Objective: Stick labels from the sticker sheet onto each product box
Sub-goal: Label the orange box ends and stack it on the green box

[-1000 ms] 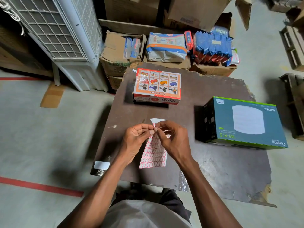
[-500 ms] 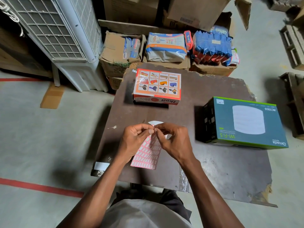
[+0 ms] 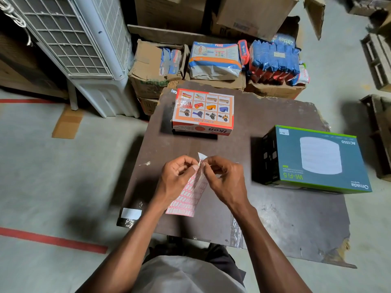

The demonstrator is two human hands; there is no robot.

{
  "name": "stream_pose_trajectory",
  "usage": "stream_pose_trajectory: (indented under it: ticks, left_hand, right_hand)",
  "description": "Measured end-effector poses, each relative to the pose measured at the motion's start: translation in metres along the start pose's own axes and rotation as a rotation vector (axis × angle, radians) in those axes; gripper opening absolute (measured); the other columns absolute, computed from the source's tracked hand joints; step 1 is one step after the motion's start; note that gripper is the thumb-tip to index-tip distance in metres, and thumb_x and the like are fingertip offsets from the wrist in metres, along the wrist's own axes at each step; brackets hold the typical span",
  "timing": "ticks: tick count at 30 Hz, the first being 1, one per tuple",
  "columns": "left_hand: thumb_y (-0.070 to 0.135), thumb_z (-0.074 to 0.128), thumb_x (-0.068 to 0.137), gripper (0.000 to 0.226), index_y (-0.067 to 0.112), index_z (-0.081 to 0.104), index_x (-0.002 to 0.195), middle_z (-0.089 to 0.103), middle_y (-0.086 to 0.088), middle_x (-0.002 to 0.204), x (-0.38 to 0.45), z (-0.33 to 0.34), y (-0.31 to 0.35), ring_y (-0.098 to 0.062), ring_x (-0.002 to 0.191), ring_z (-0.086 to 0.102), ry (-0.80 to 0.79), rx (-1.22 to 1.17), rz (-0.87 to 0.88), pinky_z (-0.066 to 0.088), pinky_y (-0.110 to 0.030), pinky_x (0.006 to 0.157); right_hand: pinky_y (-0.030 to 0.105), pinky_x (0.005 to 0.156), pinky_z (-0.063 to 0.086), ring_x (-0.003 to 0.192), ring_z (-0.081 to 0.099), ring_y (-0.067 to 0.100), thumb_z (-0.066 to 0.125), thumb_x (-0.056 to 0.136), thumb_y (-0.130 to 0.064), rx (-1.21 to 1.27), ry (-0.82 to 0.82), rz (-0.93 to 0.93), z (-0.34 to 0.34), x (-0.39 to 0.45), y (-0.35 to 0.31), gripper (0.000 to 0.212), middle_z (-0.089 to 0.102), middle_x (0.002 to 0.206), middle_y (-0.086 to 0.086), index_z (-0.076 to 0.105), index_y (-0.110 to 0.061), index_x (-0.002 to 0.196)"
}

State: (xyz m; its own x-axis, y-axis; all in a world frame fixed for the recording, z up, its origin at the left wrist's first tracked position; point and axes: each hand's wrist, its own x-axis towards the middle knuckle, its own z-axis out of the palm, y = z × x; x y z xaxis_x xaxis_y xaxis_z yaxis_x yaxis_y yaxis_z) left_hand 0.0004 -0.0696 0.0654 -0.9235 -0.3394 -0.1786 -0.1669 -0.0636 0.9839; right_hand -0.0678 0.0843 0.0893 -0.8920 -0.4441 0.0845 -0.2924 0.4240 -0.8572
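A sticker sheet (image 3: 186,197) with red-bordered labels hangs over the dark table (image 3: 275,218), held at its top edge. My left hand (image 3: 177,176) pinches the top of the sheet. My right hand (image 3: 224,176) pinches the same top edge right beside it, fingertips nearly touching. A white corner of the sheet sticks up between them. An orange-and-white product box (image 3: 204,111) lies at the table's far side. A teal Wi-Fi box (image 3: 317,159) with a green rim lies to the right and carries a small white label (image 3: 284,132) at its far left corner.
Behind the table stand torn cardboard cartons (image 3: 152,70) with blue and white packets (image 3: 213,60). A white air cooler (image 3: 84,49) stands at the back left. Red tape lines (image 3: 53,240) cross the grey floor. Wooden pallets (image 3: 378,60) lie at the right.
The lower end of the sheet has swung leftward and the sheet has folded narrower between my hands. Both hands have stayed at its top edge.
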Motion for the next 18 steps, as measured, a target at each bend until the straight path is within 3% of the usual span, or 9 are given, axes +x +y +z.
stream_pose_trajectory:
  ticks: [3,7,11,14,18]
  left_hand:
    - [0.024,0.065,0.091,0.012,0.014,0.071,0.093,0.075,-0.006,0.086,-0.001,-0.002,0.0,-0.021,0.079,0.069,-0.003,0.016,-0.015,0.055,-0.038,0.073]
    - [0.031,0.065,0.091,0.012,0.02,0.072,0.093,0.075,-0.008,0.088,0.0,-0.005,-0.009,-0.028,0.078,0.068,0.015,-0.003,-0.109,0.052,-0.04,0.069]
    - [0.032,0.066,0.09,0.013,0.021,0.074,0.095,0.077,-0.01,0.093,0.006,-0.004,-0.035,-0.029,0.083,0.07,0.109,-0.09,-0.268,0.055,-0.044,0.077]
    - [0.021,0.065,0.094,0.01,0.017,0.074,0.094,0.078,-0.01,0.093,0.01,-0.002,-0.066,-0.026,0.082,0.069,0.193,-0.09,-0.387,0.054,-0.039,0.077]
    - [0.008,0.061,0.096,0.012,0.008,0.073,0.094,0.075,-0.013,0.087,0.011,0.005,-0.105,-0.025,0.079,0.063,0.262,-0.135,-0.553,0.05,-0.034,0.071]
  right_hand:
    - [0.009,0.062,0.049,0.078,0.071,0.0,0.069,0.098,-0.027,0.071,0.011,0.102,0.001,0.001,0.001,0.015,0.078,0.087,-0.009,0.079,-0.017,0.094]
    - [0.017,0.064,0.054,0.077,0.071,0.006,0.069,0.098,-0.031,0.184,0.021,0.24,0.004,0.001,0.008,0.017,0.078,0.086,-0.009,0.079,-0.018,0.094]
    - [0.024,0.07,0.06,0.081,0.072,0.007,0.069,0.097,-0.036,0.17,0.047,0.324,0.01,0.001,0.016,0.016,0.077,0.09,-0.012,0.078,-0.023,0.094]
    - [0.017,0.066,0.057,0.079,0.071,0.003,0.07,0.096,-0.03,0.16,0.04,0.323,0.011,-0.002,0.018,0.012,0.076,0.085,-0.013,0.077,-0.023,0.089]
    - [0.029,0.069,0.059,0.077,0.073,0.012,0.073,0.094,-0.024,0.198,0.031,0.332,0.012,-0.006,0.024,0.01,0.077,0.082,-0.007,0.078,-0.019,0.087]
